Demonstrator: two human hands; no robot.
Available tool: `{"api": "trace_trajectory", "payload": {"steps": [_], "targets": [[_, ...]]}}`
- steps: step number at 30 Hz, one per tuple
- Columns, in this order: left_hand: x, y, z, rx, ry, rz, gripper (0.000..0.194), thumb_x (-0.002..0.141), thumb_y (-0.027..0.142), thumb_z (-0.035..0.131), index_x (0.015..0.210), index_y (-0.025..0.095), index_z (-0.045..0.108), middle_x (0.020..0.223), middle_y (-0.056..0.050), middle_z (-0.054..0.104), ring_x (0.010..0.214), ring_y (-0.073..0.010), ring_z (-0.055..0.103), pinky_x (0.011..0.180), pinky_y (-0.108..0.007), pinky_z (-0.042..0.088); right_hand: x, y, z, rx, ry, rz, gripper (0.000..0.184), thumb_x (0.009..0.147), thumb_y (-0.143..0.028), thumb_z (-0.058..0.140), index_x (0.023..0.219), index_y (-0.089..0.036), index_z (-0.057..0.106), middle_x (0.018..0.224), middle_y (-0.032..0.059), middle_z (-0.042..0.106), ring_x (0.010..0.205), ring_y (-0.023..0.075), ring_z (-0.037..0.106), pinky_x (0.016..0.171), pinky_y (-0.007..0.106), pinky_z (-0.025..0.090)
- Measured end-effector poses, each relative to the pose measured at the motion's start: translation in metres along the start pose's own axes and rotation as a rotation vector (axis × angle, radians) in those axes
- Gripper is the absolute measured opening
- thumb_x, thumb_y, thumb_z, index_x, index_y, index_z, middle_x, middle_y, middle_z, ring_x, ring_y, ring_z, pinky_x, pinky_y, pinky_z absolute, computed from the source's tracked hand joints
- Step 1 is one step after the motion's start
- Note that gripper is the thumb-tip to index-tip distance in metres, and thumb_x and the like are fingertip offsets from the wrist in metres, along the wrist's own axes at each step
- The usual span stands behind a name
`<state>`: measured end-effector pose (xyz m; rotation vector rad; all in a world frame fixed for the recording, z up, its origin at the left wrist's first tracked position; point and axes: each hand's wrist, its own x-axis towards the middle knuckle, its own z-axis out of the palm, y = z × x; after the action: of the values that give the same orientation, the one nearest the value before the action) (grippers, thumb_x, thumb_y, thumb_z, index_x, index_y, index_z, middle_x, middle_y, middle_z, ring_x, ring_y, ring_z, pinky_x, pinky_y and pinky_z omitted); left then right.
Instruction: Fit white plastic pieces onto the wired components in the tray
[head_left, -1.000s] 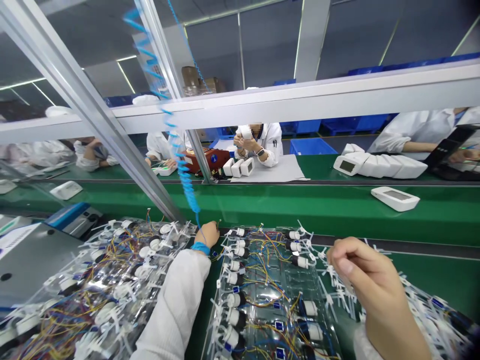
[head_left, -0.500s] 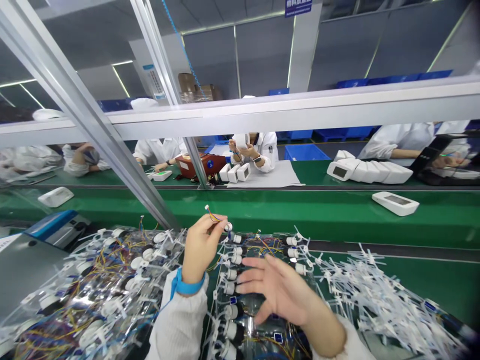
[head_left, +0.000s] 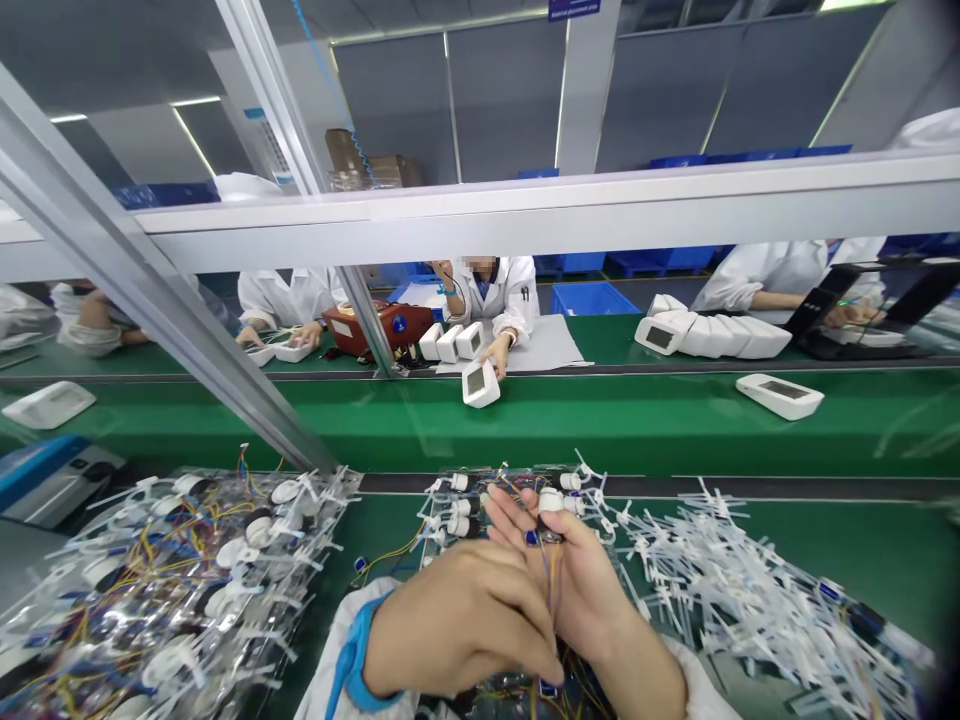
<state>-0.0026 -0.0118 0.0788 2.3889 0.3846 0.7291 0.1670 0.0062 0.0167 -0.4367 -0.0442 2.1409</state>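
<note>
While the left hand (head_left: 457, 620) curls just beside, the right hand (head_left: 577, 590) pinches a small wired white fitting (head_left: 550, 500).

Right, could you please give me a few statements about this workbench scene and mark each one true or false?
1. The left hand wears a blue wristband at the wrist. True.
2. The right hand is empty. False: it holds a small wired component.
3. A pile of loose white cable ties lies to the right of the hands. True.
4. A co-worker across the belt is lifting a device to their face. False: the co-worker's hand rests on a white device lying on the green belt.
</note>
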Motion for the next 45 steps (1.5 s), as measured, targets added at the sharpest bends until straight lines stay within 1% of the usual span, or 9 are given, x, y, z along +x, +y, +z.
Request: {"api": "trace_trajectory", "payload": {"steps": [2, 7, 10, 19, 22, 25, 35, 39, 45], "targets": [[0.0, 0.001, -0.002, -0.018, -0.038, -0.037, 0.029, 0.1, 0.01, 0.047, 0.107, 0.025, 0.071, 0.104, -0.003, 0.077, 0.099, -0.0158, 0.07, 0.092, -0.027, 0.054, -0.001, 0.0, 0.001, 0.007, -0.049, -0.064, 0.023, 0.066, -0.014, 0.077, 0.089, -0.018, 0.073, 0.129, 0.0127, 0.069, 0.131, 0.0276, 0.057, 0.11, 0.039, 0.044], [0.004, -0.017, 0.009, 0.251, 0.296, -0.373, 0.027, 0.093, 0.023, 0.068, 0.12, 0.024, 0.067, 0.116, -0.008, 0.07, 0.109, -0.0248, 0.063, 0.095, -0.04, 0.052, -0.002, 0.001, 0.004, -0.036, -0.149, -0.197, 0.028, 0.066, -0.016, 0.071, 0.093, -0.022, 0.075, 0.116, 0.0072, 0.075, 0.109, 0.0245, 0.068, 0.084, 0.032, 0.056], [0.011, -0.027, 0.022, 0.409, 0.271, -0.43, 0.032, 0.09, 0.022, 0.073, 0.121, 0.026, 0.067, 0.119, -0.008, 0.066, 0.108, -0.0279, 0.058, 0.093, -0.044, 0.05, -0.003, 0.002, 0.004, -0.018, -0.16, -0.217, 0.031, 0.065, -0.015, 0.073, 0.095, -0.024, 0.075, 0.11, 0.0046, 0.076, 0.099, 0.0233, 0.069, 0.073, 0.028, 0.055], [0.002, -0.031, 0.01, 0.323, 0.242, -0.257, 0.018, 0.102, 0.023, 0.053, 0.119, 0.02, 0.059, 0.111, -0.006, 0.07, 0.1, -0.0225, 0.06, 0.091, -0.037, 0.048, 0.001, -0.004, 0.001, -0.068, 0.038, -0.248, 0.032, 0.068, -0.023, 0.091, 0.094, -0.02, 0.072, 0.092, 0.0031, 0.074, 0.087, 0.0198, 0.068, 0.07, 0.026, 0.055], [-0.008, -0.033, 0.002, 0.281, 0.286, -0.196, 0.02, 0.105, 0.025, 0.048, 0.121, 0.02, 0.059, 0.105, -0.008, 0.068, 0.095, -0.0204, 0.058, 0.086, -0.033, 0.047, 0.004, -0.006, -0.001, -0.146, 0.13, -0.27, 0.039, 0.071, -0.03, 0.096, 0.098, -0.019, 0.07, 0.071, -0.005, 0.062, 0.059, 0.0108, 0.058, 0.059, 0.022, 0.051], [-0.014, -0.035, -0.003, 0.228, 0.279, -0.158, 0.021, 0.105, 0.029, 0.049, 0.12, 0.02, 0.061, 0.101, -0.008, 0.065, 0.091, -0.0188, 0.058, 0.08, -0.029, 0.047, 0.001, -0.007, -0.001, -0.25, 0.061, -0.237, 0.037, 0.076, -0.037, 0.092, 0.098, -0.021, 0.067, 0.064, -0.0082, 0.054, 0.046, 0.0065, 0.041, 0.048, 0.019, 0.041], [-0.012, -0.025, -0.008, 0.175, 0.321, -0.151, 0.024, 0.1, 0.043, 0.057, 0.107, 0.022, 0.069, 0.112, -0.01, 0.062, 0.106, -0.023, 0.057, 0.091, -0.035, 0.049, -0.011, 0.0, -0.003, -0.64, -0.111, -0.099, 0.049, 0.086, -0.044, 0.084, 0.128, -0.025, 0.067, 0.101, 0.0047, 0.069, 0.078, 0.0162, 0.06, 0.065, 0.024, 0.044], [-0.011, -0.027, -0.005, 0.238, 0.277, -0.244, 0.017, 0.101, 0.033, 0.057, 0.111, 0.024, 0.067, 0.132, -0.011, 0.054, 0.124, -0.0269, 0.049, 0.103, -0.041, 0.045, -0.015, 0.004, -0.003, -0.713, -0.157, -0.087, 0.054, 0.084, -0.061, 0.08, 0.122, -0.022, 0.072, 0.088, 0.0035, 0.068, 0.074, 0.0157, 0.059, 0.067, 0.025, 0.044], [-0.007, -0.03, -0.002, 0.167, 0.184, -0.248, 0.016, 0.103, 0.027, 0.053, 0.114, 0.024, 0.063, 0.125, -0.009, 0.058, 0.117, -0.0242, 0.051, 0.102, -0.04, 0.044, -0.014, 0.006, -0.006, -0.871, -0.189, -0.144, 0.055, 0.083, -0.065, 0.079, 0.109, -0.018, 0.073, 0.078, -0.0002, 0.062, 0.066, 0.013, 0.055, 0.062, 0.024, 0.043]]}}
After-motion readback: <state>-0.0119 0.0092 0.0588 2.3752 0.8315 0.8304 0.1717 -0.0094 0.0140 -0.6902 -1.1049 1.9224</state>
